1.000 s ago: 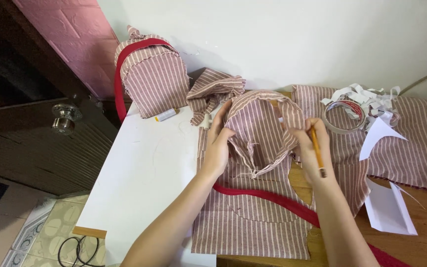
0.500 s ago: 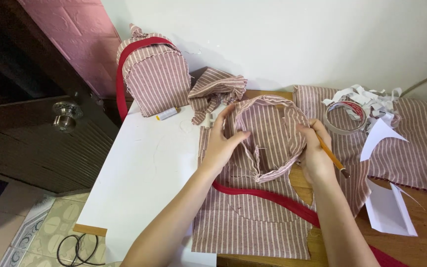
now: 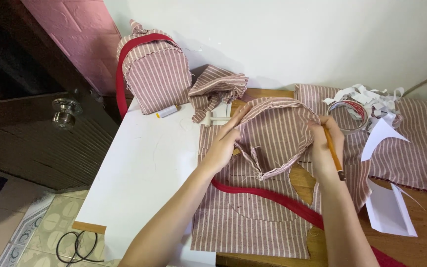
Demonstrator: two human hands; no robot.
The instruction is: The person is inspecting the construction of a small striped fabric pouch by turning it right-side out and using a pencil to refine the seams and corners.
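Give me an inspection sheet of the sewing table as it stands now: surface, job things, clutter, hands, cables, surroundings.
Surface: white tabletop on the left, brown wooden top on the right.
Job's things: curved striped fabric piece lifted between both hands; flat striped fabric under it with a red strip across it.
Clutter: striped backpack by the wall, thread spool, tape roll, paper scraps, white paper pieces.
Grippers: left hand grips the piece's left edge; right hand holds its right edge and a pencil.
Cables: black cable on the tiled floor.
Surroundings: dark door with metal knob, white wall.
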